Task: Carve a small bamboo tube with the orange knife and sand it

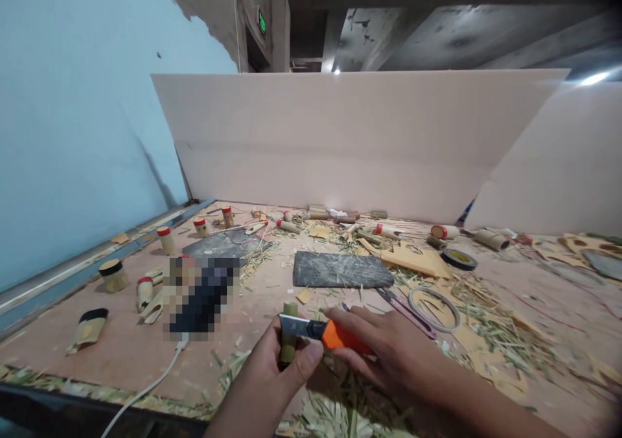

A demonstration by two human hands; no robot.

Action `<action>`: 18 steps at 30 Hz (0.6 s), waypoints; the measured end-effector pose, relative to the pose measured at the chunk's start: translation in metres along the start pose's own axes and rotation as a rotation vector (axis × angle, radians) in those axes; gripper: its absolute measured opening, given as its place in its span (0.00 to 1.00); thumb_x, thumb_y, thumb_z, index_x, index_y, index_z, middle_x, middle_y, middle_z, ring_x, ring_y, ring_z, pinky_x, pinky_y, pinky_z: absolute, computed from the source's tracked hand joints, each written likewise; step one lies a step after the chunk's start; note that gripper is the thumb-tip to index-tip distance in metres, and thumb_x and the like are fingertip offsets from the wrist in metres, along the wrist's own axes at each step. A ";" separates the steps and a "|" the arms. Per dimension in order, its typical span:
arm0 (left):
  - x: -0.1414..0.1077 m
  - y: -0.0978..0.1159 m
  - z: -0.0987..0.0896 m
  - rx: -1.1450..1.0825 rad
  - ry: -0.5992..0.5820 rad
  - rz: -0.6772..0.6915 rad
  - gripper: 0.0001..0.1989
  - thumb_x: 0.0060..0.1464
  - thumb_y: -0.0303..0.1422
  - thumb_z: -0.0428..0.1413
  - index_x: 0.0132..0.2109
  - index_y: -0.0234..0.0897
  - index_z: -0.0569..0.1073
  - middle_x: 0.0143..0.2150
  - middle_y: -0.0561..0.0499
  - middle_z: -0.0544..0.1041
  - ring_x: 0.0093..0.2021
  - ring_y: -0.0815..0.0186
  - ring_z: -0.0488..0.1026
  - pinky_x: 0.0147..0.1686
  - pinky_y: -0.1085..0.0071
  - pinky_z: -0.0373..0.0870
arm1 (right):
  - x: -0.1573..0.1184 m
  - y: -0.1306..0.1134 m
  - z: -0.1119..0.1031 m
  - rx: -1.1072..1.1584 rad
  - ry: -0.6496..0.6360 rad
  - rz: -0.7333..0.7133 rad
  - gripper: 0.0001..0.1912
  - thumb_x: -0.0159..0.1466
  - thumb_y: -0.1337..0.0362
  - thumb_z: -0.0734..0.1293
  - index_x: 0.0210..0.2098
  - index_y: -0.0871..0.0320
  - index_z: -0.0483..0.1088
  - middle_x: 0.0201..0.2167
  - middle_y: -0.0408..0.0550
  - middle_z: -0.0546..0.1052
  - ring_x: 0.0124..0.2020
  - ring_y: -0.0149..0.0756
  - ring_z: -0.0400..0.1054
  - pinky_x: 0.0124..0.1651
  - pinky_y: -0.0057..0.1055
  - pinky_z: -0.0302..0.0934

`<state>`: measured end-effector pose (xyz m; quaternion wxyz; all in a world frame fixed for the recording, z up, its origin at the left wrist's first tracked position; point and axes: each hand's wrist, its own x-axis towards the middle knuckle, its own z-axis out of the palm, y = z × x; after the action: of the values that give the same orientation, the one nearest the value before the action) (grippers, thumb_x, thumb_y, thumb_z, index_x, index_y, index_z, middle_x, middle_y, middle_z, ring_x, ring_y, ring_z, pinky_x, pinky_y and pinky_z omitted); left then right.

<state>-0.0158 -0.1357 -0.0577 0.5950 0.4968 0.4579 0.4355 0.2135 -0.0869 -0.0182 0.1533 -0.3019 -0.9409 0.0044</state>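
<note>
My left hand, at the near middle of the worktable, is clamped on a short, green-brown cylinder, apparently of bamboo, its fingers on the left side and its thumb on the right. My right hand, to the right of it, is closed around the bright orange plastic handle of a knife, whose flat grey steel blade lies crosswise over the cylinder, pointing left. Whether the edge bites into the wall or merely rests on it cannot be told from this view. The cylinder's far end shows beyond the blade; its near end sits low between my thumb and palm. Note the thumb of my left hand, just on the near side of the blade, and the fingers near its tip: for sound work, I judge, both should sit clear of the edge's path, with the grip firm enough that the round wall does not roll. Short, shallow strokes at a low, steady angle should serve better than force, since a split along the grain could let the blade jump. Loose, pale green shavings lie under and to the right of my hands; brushing them aside would give my wrists a surer rest. Farther off lies a dark grey, rectangular, stone-like slab, and to its right a black, ring-shaped roll of tape, both well apart from the blade.
</note>
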 end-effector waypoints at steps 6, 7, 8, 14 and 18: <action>-0.002 0.001 0.001 0.120 0.070 0.009 0.29 0.58 0.55 0.60 0.56 0.38 0.72 0.53 0.44 0.80 0.55 0.54 0.74 0.55 0.65 0.69 | 0.001 -0.001 0.007 -0.060 0.018 -0.080 0.23 0.77 0.51 0.58 0.63 0.58 0.64 0.34 0.47 0.78 0.28 0.35 0.72 0.27 0.32 0.53; -0.002 0.002 0.001 0.154 0.100 0.012 0.29 0.58 0.56 0.58 0.55 0.38 0.73 0.52 0.44 0.80 0.55 0.53 0.74 0.54 0.65 0.70 | 0.001 -0.002 0.008 -0.073 0.031 -0.082 0.23 0.77 0.51 0.57 0.63 0.58 0.64 0.34 0.47 0.78 0.27 0.35 0.72 0.27 0.32 0.53; -0.002 0.002 0.002 0.193 0.130 0.006 0.29 0.59 0.56 0.57 0.54 0.37 0.74 0.51 0.43 0.81 0.54 0.52 0.75 0.53 0.64 0.71 | 0.001 -0.003 0.009 -0.084 0.046 -0.084 0.23 0.77 0.51 0.57 0.64 0.59 0.64 0.34 0.47 0.78 0.27 0.36 0.72 0.26 0.32 0.53; -0.001 0.005 0.010 0.400 0.292 -0.009 0.26 0.61 0.58 0.51 0.47 0.40 0.76 0.43 0.44 0.83 0.46 0.52 0.78 0.44 0.67 0.71 | 0.003 -0.005 0.011 -0.102 0.153 0.012 0.25 0.78 0.52 0.54 0.64 0.60 0.66 0.35 0.50 0.80 0.28 0.38 0.76 0.26 0.31 0.60; -0.002 0.007 0.014 0.462 0.328 0.016 0.25 0.62 0.58 0.49 0.43 0.42 0.74 0.37 0.46 0.80 0.41 0.54 0.77 0.40 0.69 0.70 | 0.005 0.010 0.010 -0.077 0.248 0.354 0.22 0.77 0.52 0.55 0.61 0.57 0.69 0.40 0.54 0.82 0.31 0.42 0.78 0.32 0.33 0.67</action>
<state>-0.0032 -0.1395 -0.0491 0.3804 0.5458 0.6312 0.3986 0.2127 -0.0751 -0.0271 0.2532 -0.4661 -0.8467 -0.0417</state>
